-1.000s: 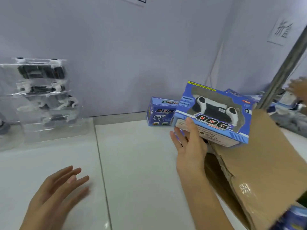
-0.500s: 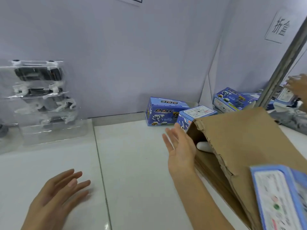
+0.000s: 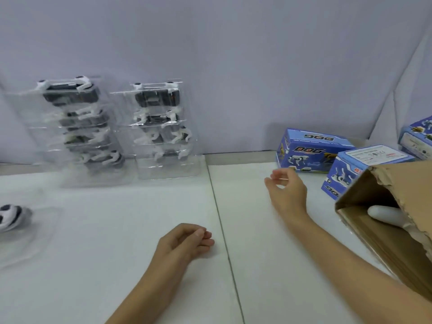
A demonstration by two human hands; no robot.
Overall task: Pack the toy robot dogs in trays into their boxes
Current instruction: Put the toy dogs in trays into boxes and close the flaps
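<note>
Two stacks of clear plastic trays holding black-and-white toy robot dogs stand against the back wall, a left stack and a right stack. Another tray with a toy dog lies at the far left edge, blurred. Blue "DOG" boxes sit at the right: one by the wall and one upright beside a cardboard carton. My left hand rests on the white table with fingers curled and empty. My right hand hovers in front of the blue boxes, fingers loosely apart, holding nothing.
A brown cardboard carton lies open on its side at the right, with a white object inside. A further blue box sits at the far right edge. A seam runs down the white table.
The boxed dog my right hand held has left it, and the hand now hangs empty by the blue boxes. My view has swung left, showing a second tray stack. My left hand's fingers have curled.
</note>
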